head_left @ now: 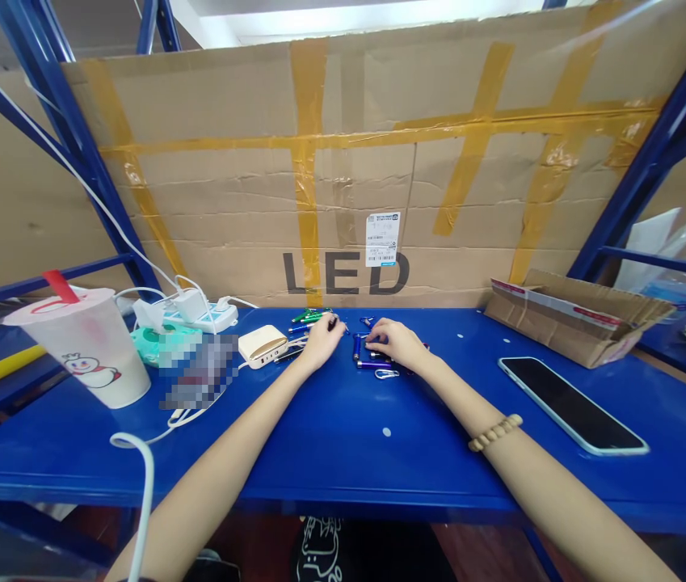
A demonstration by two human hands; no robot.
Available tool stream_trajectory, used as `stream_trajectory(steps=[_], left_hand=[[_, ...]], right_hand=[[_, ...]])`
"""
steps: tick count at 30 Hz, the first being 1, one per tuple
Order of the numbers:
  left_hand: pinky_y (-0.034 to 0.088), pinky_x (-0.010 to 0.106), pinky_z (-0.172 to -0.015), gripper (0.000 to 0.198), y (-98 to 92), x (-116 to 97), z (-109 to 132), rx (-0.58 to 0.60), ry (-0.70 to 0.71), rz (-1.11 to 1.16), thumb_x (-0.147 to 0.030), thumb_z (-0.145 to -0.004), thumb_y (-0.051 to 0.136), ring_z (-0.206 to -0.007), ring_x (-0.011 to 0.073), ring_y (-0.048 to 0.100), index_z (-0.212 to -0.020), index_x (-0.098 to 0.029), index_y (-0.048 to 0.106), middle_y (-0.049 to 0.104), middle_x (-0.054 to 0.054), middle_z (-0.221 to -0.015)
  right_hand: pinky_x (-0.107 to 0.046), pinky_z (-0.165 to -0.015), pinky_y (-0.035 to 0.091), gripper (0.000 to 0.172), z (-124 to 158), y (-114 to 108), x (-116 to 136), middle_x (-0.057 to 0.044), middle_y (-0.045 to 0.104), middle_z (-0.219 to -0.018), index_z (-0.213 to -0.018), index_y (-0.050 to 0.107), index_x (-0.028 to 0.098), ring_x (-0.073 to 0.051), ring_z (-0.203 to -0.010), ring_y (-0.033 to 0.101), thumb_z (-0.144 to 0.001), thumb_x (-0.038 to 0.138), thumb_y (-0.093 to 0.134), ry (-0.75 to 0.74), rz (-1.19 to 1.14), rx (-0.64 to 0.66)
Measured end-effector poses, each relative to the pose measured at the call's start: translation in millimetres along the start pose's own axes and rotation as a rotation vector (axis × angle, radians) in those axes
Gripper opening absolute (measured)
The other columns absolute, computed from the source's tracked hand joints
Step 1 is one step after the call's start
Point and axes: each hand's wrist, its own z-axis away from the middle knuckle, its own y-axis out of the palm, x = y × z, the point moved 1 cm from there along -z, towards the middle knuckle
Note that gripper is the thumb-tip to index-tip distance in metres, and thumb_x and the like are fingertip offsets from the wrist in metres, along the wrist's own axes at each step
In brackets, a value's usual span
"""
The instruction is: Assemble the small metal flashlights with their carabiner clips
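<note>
My left hand (321, 343) has its fingers curled together at the back of the blue shelf. A small dark bit shows at its fingertips, too little to name. Beside it lie several slim metallic keychain tubes, among them green ones (306, 314). My right hand (400, 343) reaches over a second group, its fingers bent down and closed at a dark piece that they mostly hide. A blue tube (357, 347) stands out left of those fingers. In front lie a purple tube (372, 365) and a silver carabiner clip (387, 374).
A cream power bank (263, 346) with cables lies left of my left hand. Further left are a drink cup (97, 347), a wipes pack (164, 346) and a power strip (221, 314). To the right are a phone (573, 404) and an open cardboard box (573, 319). Taped cardboard (246, 202) stands behind.
</note>
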Motion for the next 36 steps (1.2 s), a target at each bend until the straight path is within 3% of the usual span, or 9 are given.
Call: stream_trajectory(steps=[5,8,13,17,24,29,36], left_hand=[[0.031,0.024,-0.056,0.003,9.8,0.2,10.3,0.208,0.120,-0.375,-0.024,-0.075,0.046,-0.057,0.0123,0.047,-0.075,-0.021,0.046,0.052,-0.004,-0.063],[0.031,0.024,-0.054,0.008,9.0,-3.8,13.6,0.224,0.133,-0.444,-0.028,-0.079,0.044,-0.058,0.0136,0.049,-0.078,-0.021,0.049,0.055,-0.002,-0.064],[0.033,0.024,-0.055,0.019,8.1,-7.5,13.3,0.208,0.170,-0.524,-0.029,-0.081,0.040,-0.062,0.0166,0.055,-0.074,-0.019,0.055,0.060,0.002,-0.066],[0.036,0.027,-0.056,0.031,6.4,-8.6,11.9,0.219,0.106,-0.597,-0.032,-0.080,0.040,-0.063,0.0202,0.057,-0.060,-0.018,0.058,0.061,0.006,-0.062],[0.040,0.028,-0.061,0.028,4.0,-11.6,15.3,0.224,0.068,-0.650,-0.029,-0.076,0.044,-0.070,0.0223,0.061,-0.061,-0.017,0.064,0.066,0.009,-0.067],[0.043,0.032,-0.063,0.029,7.4,-9.3,18.3,0.243,0.046,-0.680,-0.030,-0.076,0.043,-0.073,0.0264,0.063,-0.065,-0.015,0.066,0.067,0.014,-0.073],[0.044,0.033,-0.068,0.028,8.6,-14.9,22.0,0.276,0.118,-0.842,-0.026,-0.077,0.042,-0.079,0.0267,0.063,-0.074,-0.016,0.068,0.068,0.013,-0.079]], right_hand=[[-0.022,-0.057,0.045,0.011,-2.2,2.8,-5.9,-0.003,0.069,-0.071,-0.074,0.070,0.019,-0.014,-0.063,0.063,-0.072,0.027,0.064,0.073,-0.064,-0.048],[-0.023,-0.058,0.049,0.011,-3.8,-1.2,-1.3,-0.004,0.070,-0.067,-0.076,0.070,0.016,-0.015,-0.060,0.064,-0.069,0.022,0.064,0.056,-0.273,-0.138],[-0.027,-0.063,0.052,0.023,-4.4,-15.7,17.4,-0.006,0.071,-0.075,-0.079,0.071,0.015,-0.017,-0.066,0.065,-0.069,0.034,0.065,-0.049,-0.561,-0.274],[-0.028,-0.063,0.051,0.021,-3.5,-15.1,24.8,-0.006,0.070,-0.073,-0.073,0.071,0.015,-0.017,-0.066,0.064,-0.068,0.035,0.068,-0.120,-0.602,-0.226],[-0.031,-0.068,0.051,0.025,-2.6,-4.2,24.9,-0.006,0.069,-0.071,-0.066,0.070,0.016,-0.017,-0.068,0.063,-0.069,0.040,0.068,-0.162,-0.598,-0.198],[-0.029,-0.063,0.049,0.023,-2.2,-0.2,26.4,-0.006,0.068,-0.068,-0.065,0.068,0.016,-0.016,-0.065,0.063,-0.071,0.038,0.066,-0.152,-0.583,-0.157],[-0.022,-0.051,0.036,0.016,5.3,-5.0,33.1,0.001,0.059,-0.057,-0.063,0.057,0.016,-0.010,-0.052,0.050,-0.077,0.023,0.059,-0.160,-0.285,0.017]])
